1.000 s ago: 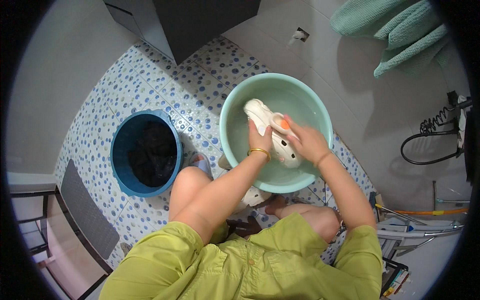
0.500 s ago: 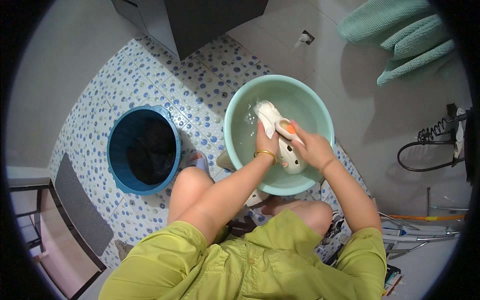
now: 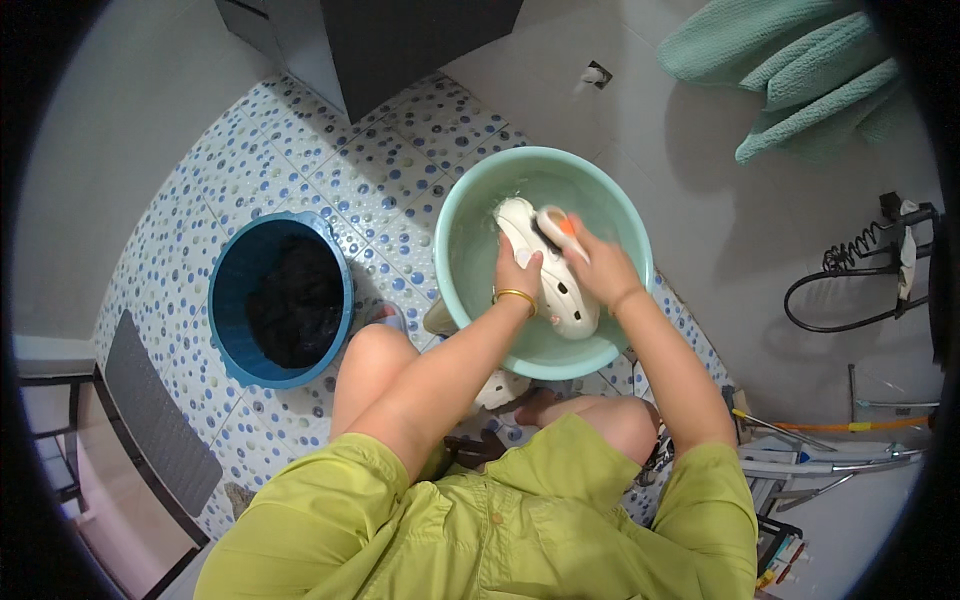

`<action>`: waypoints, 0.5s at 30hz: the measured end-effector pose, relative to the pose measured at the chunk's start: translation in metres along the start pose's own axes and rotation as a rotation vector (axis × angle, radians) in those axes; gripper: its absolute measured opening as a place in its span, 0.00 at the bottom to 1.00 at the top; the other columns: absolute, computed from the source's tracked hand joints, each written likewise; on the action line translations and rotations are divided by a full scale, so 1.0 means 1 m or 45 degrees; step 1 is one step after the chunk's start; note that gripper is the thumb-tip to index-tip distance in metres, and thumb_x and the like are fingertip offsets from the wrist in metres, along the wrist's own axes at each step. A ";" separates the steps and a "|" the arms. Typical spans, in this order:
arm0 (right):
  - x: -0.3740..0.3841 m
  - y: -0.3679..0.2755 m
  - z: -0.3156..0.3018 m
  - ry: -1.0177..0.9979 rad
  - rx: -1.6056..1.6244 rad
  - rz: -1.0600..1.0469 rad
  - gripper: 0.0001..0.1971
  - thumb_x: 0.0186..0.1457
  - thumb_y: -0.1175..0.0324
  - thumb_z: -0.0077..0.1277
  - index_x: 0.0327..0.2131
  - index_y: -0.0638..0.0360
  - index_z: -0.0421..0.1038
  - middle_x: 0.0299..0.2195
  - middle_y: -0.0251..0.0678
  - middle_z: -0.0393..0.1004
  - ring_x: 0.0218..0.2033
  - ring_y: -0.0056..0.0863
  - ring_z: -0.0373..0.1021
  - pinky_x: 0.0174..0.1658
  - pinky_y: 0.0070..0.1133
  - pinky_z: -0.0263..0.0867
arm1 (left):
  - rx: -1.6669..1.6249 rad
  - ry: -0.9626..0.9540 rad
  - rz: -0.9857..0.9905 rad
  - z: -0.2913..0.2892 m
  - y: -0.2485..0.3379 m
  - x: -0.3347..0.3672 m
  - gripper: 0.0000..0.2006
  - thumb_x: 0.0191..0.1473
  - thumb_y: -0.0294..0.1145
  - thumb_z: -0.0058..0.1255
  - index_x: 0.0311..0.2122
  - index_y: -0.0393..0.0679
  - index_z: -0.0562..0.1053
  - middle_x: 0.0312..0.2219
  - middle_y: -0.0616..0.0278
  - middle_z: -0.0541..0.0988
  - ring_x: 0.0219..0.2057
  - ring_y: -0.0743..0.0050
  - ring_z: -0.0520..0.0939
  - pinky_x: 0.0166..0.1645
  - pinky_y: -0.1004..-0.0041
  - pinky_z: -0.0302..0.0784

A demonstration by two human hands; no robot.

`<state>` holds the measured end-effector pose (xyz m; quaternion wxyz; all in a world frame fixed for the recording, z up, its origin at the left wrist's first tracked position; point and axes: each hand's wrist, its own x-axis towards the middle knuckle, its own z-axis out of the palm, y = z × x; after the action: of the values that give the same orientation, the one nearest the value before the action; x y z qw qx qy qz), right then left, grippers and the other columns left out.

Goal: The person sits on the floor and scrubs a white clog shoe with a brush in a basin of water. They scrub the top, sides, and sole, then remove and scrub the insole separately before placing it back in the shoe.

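Note:
Over the pale green basin (image 3: 545,154), which holds water, I have a white clog (image 3: 570,308) with dark holes and small charms near its toe. My left hand (image 3: 517,270), with a gold bangle at the wrist, is closed round the clog's heel end. My right hand (image 3: 604,268) grips a white scrubbing brush (image 3: 553,220) with an orange patch and dark bristles. The brush lies against the clog's side near its opening, slightly blurred by motion. A second white clog (image 3: 502,390) rests on the floor by the basin's near edge, partly hidden.
To the left stands a blue bucket (image 3: 346,285) with dark, wet-looking cloth (image 3: 292,310) inside. A dark cabinet (image 3: 420,45) juts in at the top. Green towels (image 3: 780,70) hang at upper right, above a black coiled hose (image 3: 835,262). Folded metal frames (image 3: 820,455) lean at lower right.
The brush has shifted up and left along the clog and tilted so its bristles show. The clog has turned slightly, showing more of its side. The whole view has shifted a little.

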<state>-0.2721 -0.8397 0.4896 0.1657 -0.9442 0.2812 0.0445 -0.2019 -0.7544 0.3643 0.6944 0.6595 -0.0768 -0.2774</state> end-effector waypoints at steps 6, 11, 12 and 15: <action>-0.095 0.023 -0.019 -0.083 -0.093 0.124 0.28 0.52 0.56 0.42 0.57 0.43 0.50 0.27 0.50 0.72 0.29 0.49 0.69 0.33 0.36 0.65 | 0.246 0.033 -0.012 -0.006 0.015 -0.005 0.35 0.45 0.30 0.52 0.57 0.33 0.50 0.53 0.43 0.60 0.54 0.53 0.63 0.57 0.69 0.56; -0.086 0.037 -0.001 0.130 0.031 0.064 0.27 0.52 0.57 0.42 0.56 0.44 0.52 0.25 0.50 0.72 0.27 0.48 0.69 0.32 0.36 0.64 | 0.061 -0.074 -0.056 -0.003 0.012 -0.002 0.34 0.45 0.28 0.51 0.57 0.33 0.50 0.53 0.44 0.61 0.53 0.55 0.64 0.56 0.71 0.57; -0.067 0.031 0.006 0.144 0.031 0.060 0.26 0.52 0.57 0.42 0.56 0.44 0.52 0.25 0.50 0.72 0.27 0.48 0.69 0.32 0.36 0.64 | 0.056 -0.073 -0.050 -0.002 0.005 0.000 0.34 0.45 0.28 0.52 0.56 0.32 0.51 0.52 0.45 0.62 0.52 0.58 0.65 0.56 0.71 0.58; -0.036 0.006 0.009 0.114 -0.010 0.141 0.26 0.52 0.57 0.42 0.56 0.44 0.53 0.25 0.50 0.72 0.27 0.48 0.69 0.32 0.37 0.64 | 0.025 -0.080 -0.030 -0.002 0.005 0.002 0.33 0.45 0.27 0.53 0.55 0.31 0.53 0.50 0.49 0.64 0.50 0.64 0.67 0.54 0.72 0.60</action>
<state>-0.3060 -0.8229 0.4857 0.1467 -0.9288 0.3400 0.0125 -0.1981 -0.7533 0.3689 0.6819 0.6580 -0.0936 -0.3055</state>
